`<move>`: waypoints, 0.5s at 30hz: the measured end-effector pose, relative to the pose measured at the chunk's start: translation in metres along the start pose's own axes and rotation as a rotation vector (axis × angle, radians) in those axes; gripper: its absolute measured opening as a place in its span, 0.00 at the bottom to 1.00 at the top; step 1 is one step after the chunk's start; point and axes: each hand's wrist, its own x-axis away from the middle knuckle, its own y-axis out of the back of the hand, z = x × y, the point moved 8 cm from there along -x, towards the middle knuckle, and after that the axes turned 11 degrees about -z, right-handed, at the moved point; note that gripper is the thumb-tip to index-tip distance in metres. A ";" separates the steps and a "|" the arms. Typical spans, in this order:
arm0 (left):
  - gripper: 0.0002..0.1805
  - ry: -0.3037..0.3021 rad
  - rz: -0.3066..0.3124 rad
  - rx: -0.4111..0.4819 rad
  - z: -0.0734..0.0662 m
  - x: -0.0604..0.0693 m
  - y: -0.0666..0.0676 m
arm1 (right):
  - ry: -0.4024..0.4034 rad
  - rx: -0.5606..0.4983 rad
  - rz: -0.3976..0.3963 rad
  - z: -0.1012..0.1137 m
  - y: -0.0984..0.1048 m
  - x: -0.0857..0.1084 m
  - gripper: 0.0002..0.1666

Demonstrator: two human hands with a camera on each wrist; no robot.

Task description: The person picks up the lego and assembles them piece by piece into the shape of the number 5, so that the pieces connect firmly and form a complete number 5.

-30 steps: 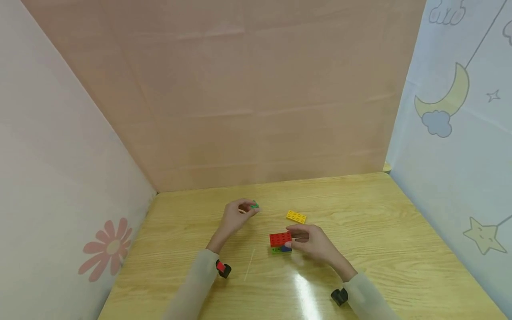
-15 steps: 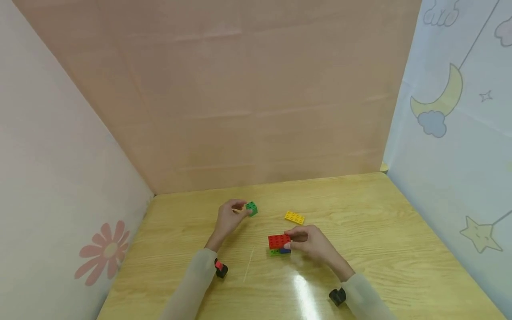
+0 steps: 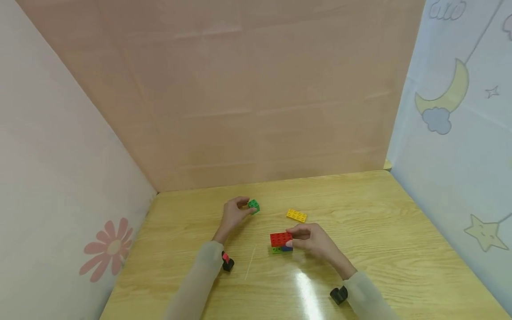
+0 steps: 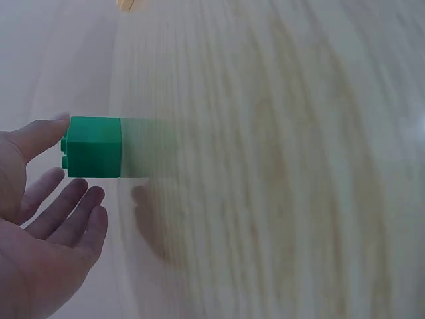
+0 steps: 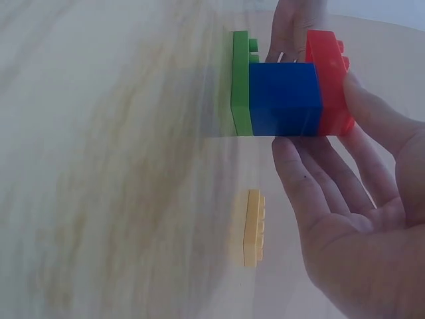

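Observation:
In the head view my left hand [image 3: 233, 214] pinches a small green toy brick [image 3: 254, 206] between thumb and fingers. The left wrist view has this green brick [image 4: 95, 147] upright on the table, its studs facing the palm and the thumb at its edge. My right hand [image 3: 314, 241] holds a stack, with a red plate [image 3: 281, 239] on top, a blue brick [image 5: 284, 100] in the middle and a light green plate [image 5: 240, 83] at the base. The thumb lies against the red plate, the fingers on the opposite side. The stack appears to rest on the table.
A yellow studded plate [image 3: 297, 216] lies flat on the wooden table [image 3: 360, 213], just beyond my right hand and right of the green brick. A tan backdrop [image 3: 248, 111] stands behind the table, with printed panels at both sides.
The green brick, mostly hidden by the left hand a second ago, now shows its studs and side as it stands upright. The right hand and stack have stayed in place; the view shifts slightly.

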 end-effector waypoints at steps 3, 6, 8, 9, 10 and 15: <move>0.30 0.010 0.006 0.010 0.003 -0.002 -0.005 | 0.003 -0.002 0.002 0.000 0.000 -0.001 0.25; 0.29 0.015 -0.001 0.012 0.005 -0.005 -0.007 | 0.005 -0.012 0.003 0.000 -0.002 -0.001 0.25; 0.28 0.015 -0.005 0.012 0.007 -0.007 -0.008 | 0.000 -0.019 0.001 0.001 -0.003 -0.001 0.26; 0.28 0.014 -0.007 0.015 0.007 -0.007 -0.009 | -0.002 -0.021 0.001 0.001 -0.003 -0.001 0.26; 0.28 0.013 -0.008 0.017 0.008 -0.008 -0.009 | -0.004 -0.023 -0.001 0.001 -0.003 -0.001 0.25; 0.26 0.020 -0.016 0.023 0.010 -0.008 -0.010 | -0.029 -0.030 -0.005 0.002 -0.004 0.001 0.25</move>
